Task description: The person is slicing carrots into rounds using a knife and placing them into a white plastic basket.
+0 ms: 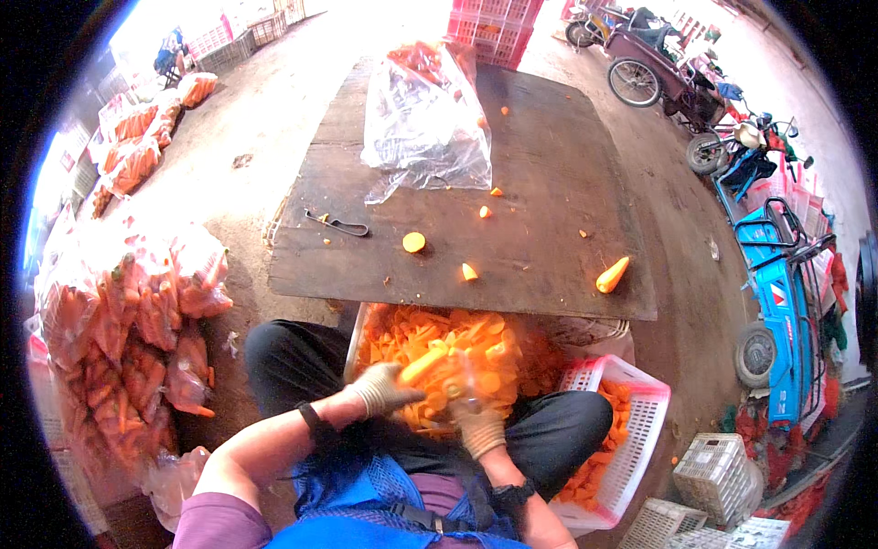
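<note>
My left hand (384,390), in a pale work glove, grips a carrot (424,365) over a heap of cut carrot pieces (483,336) between my knees. Close beside it on the right, my gloved right hand (473,418) is blurred; whether it holds a tool cannot be told. On the dark board (542,233) ahead lie a carrot slice (413,242), carrot ends (469,272), a pointed carrot piece (612,275), a dark-handled peeler-like tool (337,224) and a clear plastic bag (429,130).
Bagged carrots (137,309) are piled at my left. A pink-white plastic crate (634,439) of carrot pieces stands by my right knee. Pale crates (713,473) lie at lower right. A blue cargo tricycle (775,329) stands at right, and stacked pink crates (490,31) beyond the board.
</note>
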`<move>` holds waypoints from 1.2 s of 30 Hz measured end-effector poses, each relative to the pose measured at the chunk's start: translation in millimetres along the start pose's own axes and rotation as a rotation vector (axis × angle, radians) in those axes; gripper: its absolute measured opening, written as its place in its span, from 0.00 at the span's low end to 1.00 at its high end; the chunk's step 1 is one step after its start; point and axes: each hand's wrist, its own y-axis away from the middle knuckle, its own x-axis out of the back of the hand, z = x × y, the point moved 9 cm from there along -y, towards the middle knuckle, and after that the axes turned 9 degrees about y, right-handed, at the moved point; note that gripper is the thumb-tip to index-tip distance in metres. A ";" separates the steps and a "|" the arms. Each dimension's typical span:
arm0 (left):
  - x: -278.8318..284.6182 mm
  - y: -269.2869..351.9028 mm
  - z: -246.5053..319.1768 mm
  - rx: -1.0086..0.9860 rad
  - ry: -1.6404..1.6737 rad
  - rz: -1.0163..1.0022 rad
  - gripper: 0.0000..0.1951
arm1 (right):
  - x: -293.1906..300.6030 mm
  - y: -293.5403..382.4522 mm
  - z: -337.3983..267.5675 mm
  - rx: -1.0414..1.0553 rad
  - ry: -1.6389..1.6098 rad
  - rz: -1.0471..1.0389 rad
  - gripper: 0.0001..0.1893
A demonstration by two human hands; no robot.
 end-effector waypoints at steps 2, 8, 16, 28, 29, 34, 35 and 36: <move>-19.5 18.1 25.9 -0.134 -0.219 -0.067 0.28 | -0.2 1.0 2.5 -0.031 -0.220 -0.054 0.24; -67.8 56.7 65.9 -0.213 -0.278 -0.101 0.28 | 51.8 28.8 -32.6 0.210 -0.418 0.120 0.19; -126.6 78.9 88.3 -0.540 -0.410 -0.337 0.26 | 88.2 55.1 -37.7 0.358 -0.058 0.149 0.12; -220.7 75.8 155.6 -0.166 0.164 -0.663 0.19 | 162.9 104.0 143.5 0.141 -1.472 0.307 0.19; -228.7 74.2 175.0 -0.245 0.079 -0.653 0.20 | 172.0 115.8 155.0 -0.001 -1.604 0.341 0.21; -317.8 53.2 187.5 -0.002 0.283 -0.710 0.25 | 192.7 151.6 228.9 -0.229 -1.607 0.571 0.16; -333.7 46.7 192.8 -0.163 0.175 -0.757 0.25 | 189.3 153.3 242.9 -0.298 -1.616 0.605 0.16; -340.6 48.9 210.7 -0.324 -0.008 -0.752 0.25 | 186.1 155.9 259.1 -0.372 -1.630 0.649 0.16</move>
